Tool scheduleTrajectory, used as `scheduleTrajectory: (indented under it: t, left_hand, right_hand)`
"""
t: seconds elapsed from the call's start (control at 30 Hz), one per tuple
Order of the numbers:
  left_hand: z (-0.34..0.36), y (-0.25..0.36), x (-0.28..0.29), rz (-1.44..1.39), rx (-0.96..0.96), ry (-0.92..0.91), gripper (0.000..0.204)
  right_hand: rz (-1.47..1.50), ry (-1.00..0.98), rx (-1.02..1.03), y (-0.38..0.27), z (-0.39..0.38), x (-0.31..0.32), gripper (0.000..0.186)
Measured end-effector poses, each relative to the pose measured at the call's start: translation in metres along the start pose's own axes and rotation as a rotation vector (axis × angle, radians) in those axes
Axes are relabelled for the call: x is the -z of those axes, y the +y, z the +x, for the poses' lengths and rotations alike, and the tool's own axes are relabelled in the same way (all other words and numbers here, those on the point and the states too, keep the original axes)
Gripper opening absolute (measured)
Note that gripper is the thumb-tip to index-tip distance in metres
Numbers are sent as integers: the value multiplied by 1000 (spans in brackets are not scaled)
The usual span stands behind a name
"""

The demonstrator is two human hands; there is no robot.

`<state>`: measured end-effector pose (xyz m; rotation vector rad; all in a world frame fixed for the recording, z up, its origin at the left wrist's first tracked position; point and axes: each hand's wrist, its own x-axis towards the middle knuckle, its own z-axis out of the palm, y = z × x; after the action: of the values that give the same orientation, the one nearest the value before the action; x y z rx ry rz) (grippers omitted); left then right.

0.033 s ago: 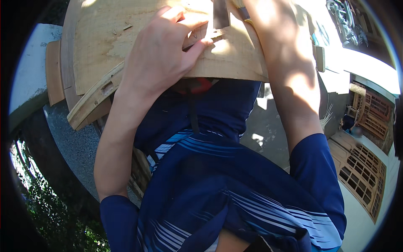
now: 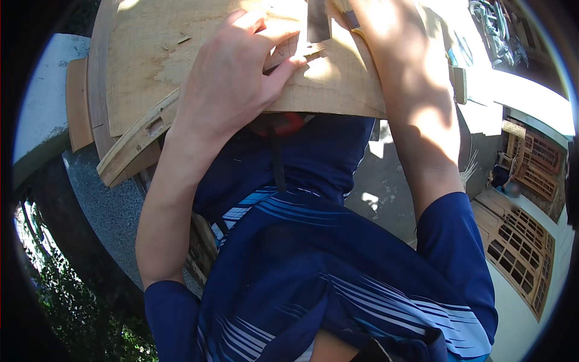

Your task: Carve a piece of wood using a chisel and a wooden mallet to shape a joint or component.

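Observation:
My left hand rests on a pale wooden board, palm down. Between its thumb and fingers sits a small wood piece with a dark mark on it; the hand grips this piece. Just right of the fingertips a flat dark metal blade reaches down from the upper edge, its end close to a splintered sliver of wood. My right forearm stretches up past the board's right side, and the right hand lies beyond the picture's upper edge. A yellow and dark strip shows beside that forearm.
A curved wooden part with a cut slot juts out at the board's left. Wood chips lie on the board. Far right, lattice wooden panels lean by a pale wall, with a person near them. Foliage fills the lower left.

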<state>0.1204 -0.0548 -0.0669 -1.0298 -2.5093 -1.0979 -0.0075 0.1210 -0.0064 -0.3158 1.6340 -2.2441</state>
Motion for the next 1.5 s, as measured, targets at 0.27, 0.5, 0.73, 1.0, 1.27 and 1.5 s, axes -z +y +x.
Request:
scheduleTrajectory:
  t: [0.27,0.5,0.73,1.0,1.27,1.5]
  left_hand:
    - [17,19,30,66,35,-43,32]
    - [5,14,83,-99,47,123,10]
    - [-26,2,41,39,228,-22,26]
    - [-26,3,40,83,195,-43,38]
    - [-26,5,39,60,248,-61,42]
    - [-25,2,38,62,267,-31,43]
  right_hand:
    - [-88,271,139,-28,-66,12,39]
    - [-56,344,295,-60,-111,-29,44]
    - [145,232,423,-27,-115,-32,38]
    - [136,246,489,-10,-114,-6,41]
    - [-37,551,104,-31,-95,-37,39]
    - [414,371,245,-34,-104,-33,31]
